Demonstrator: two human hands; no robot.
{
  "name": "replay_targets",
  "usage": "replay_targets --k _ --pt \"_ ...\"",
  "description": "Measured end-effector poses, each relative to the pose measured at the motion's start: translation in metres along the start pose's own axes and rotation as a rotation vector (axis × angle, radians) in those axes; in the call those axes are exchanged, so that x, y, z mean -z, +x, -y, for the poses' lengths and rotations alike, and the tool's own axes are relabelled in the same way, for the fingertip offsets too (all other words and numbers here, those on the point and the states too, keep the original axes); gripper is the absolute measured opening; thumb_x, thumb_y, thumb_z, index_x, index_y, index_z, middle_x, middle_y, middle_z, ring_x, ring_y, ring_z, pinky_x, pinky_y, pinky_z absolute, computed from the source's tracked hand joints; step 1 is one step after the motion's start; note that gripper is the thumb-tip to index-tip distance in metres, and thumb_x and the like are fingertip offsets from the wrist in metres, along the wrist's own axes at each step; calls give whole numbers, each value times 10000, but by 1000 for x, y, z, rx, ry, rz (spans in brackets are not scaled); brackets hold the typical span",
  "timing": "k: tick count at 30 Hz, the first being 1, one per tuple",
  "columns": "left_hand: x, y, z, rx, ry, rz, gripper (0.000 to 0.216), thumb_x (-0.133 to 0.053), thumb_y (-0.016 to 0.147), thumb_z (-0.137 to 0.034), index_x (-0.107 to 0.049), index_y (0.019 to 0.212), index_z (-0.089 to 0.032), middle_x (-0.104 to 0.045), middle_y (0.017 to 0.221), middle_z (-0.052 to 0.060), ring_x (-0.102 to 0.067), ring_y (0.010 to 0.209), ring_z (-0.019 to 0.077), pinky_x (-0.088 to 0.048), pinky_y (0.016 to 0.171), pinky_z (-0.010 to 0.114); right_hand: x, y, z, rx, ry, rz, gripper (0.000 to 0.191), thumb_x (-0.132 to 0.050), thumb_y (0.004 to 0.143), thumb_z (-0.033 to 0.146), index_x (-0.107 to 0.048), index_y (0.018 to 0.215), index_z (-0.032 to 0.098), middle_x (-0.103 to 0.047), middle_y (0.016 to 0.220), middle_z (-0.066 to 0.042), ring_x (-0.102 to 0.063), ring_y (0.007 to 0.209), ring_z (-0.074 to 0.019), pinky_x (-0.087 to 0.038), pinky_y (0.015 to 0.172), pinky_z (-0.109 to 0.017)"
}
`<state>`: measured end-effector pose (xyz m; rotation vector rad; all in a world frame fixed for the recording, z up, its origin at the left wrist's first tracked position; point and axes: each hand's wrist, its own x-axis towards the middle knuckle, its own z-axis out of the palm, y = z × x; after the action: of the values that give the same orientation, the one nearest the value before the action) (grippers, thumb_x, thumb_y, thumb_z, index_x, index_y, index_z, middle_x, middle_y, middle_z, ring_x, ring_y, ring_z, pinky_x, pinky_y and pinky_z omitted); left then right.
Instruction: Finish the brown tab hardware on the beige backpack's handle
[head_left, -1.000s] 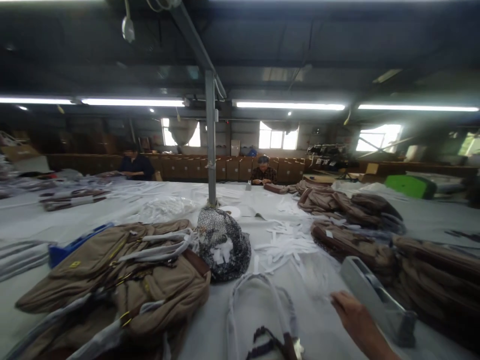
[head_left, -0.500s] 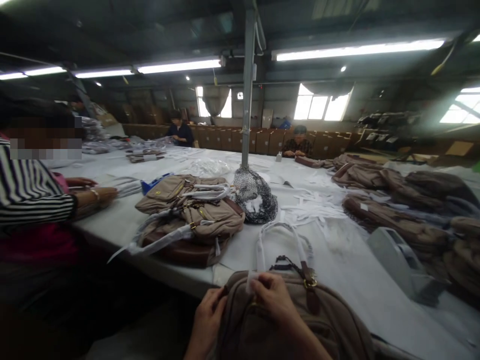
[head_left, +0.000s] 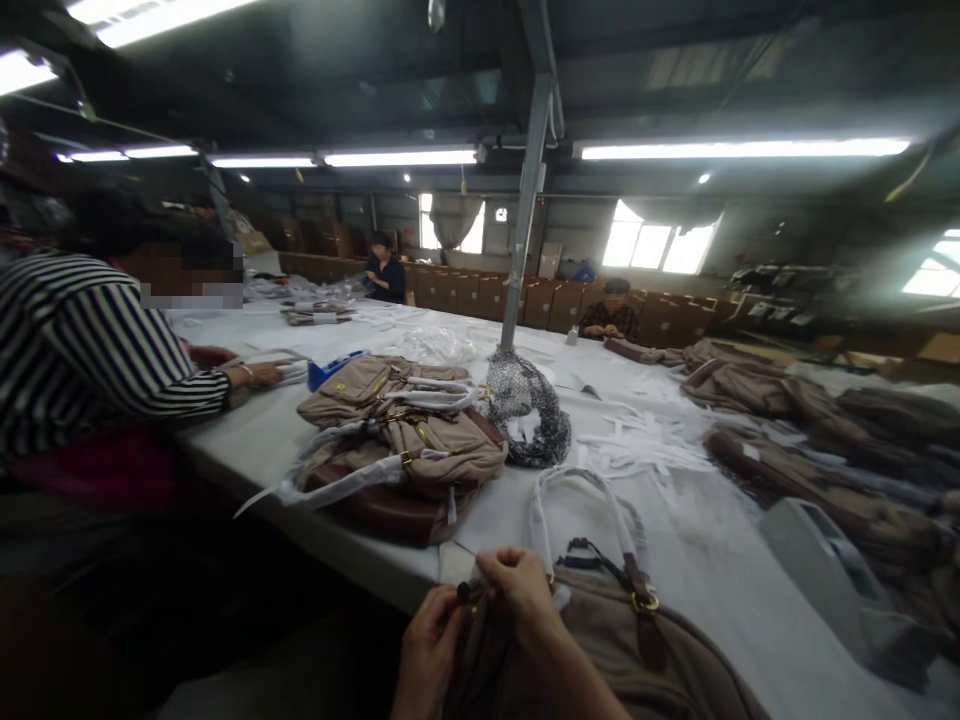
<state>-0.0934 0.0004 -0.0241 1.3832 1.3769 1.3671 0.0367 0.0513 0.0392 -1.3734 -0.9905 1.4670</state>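
A taupe handbag (head_left: 675, 655) with brown leather trim and gold rings lies at the table's near edge, its handles (head_left: 544, 505) wrapped in white. At its upper left edge, my left hand (head_left: 427, 645) pinches a small dark round-ended piece (head_left: 463, 592) beside a bit of gold metal; I cannot tell exactly what this piece is. My right hand (head_left: 523, 597) is closed just right of it, thumb and finger together on a small pale translucent strip, mostly hidden by the fingers. A dark beaded cord (head_left: 596, 555) hangs by the handle base.
More taupe bags (head_left: 420, 440) are stacked left of centre, beside a post (head_left: 525, 220) with a mesh-wrapped bundle (head_left: 529, 410) at its foot. A grey tape dispenser (head_left: 832, 575) stands right. A person in a striped sleeve (head_left: 127, 340) works at the left; two people sit across the table.
My right hand has shifted left towards my left hand, with the pale strip. The dark piece now shows at my left fingertips. The view has tilted, and the striped-sleeved person leans further in.
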Motion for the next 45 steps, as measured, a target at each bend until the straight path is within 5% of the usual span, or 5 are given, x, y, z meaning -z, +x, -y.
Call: replay_targets --k 10,25,31,39,45 --pt "-2 -1 -21 134 -62 -24 336 -583 740 -510 -655 753 -182 -621 777 16 -546 563 135 -448 473 214 -10 5 0 38 -84 30 354 -697 554 455 -482 610 179 -440 381 82 -370 328 -53 -241 339 -175" --pt "-5 1 -8 184 -151 25 303 -559 769 -465 -566 700 -170 -554 791 15 -506 545 109 -381 403 186 -1 -6 11 304 -513 277 209 -538 720 227 -549 528 145 -412 449 59 -390 454 -74 -243 445 -192" --pt "-7 2 6 319 -427 -42 648 -750 623 -348 -435 1175 -224 -584 897 -11 -483 471 43 -393 454 178 1 -4 9 390 -664 305 194 -486 720 146 -599 563 135 -453 489 43 -413 514 -89 -265 490 -199" --pt "-9 0 12 417 -543 -88 372 -725 650 -469 -585 795 -156 -577 488 -46 -496 432 74 -363 448 161 9 2 -6 328 -575 255 388 -436 796 219 -597 1138 129 -674 757 -42 -544 470 -115 -411 481 -220" --pt "-13 1 18 418 -629 -129 343 -764 615 -436 -573 721 -171 -541 475 -66 -464 423 57 -335 429 145 9 6 12 299 -588 340 421 -520 716 192 -609 1119 105 -681 746 -40 -578 559 -128 -417 514 -205"
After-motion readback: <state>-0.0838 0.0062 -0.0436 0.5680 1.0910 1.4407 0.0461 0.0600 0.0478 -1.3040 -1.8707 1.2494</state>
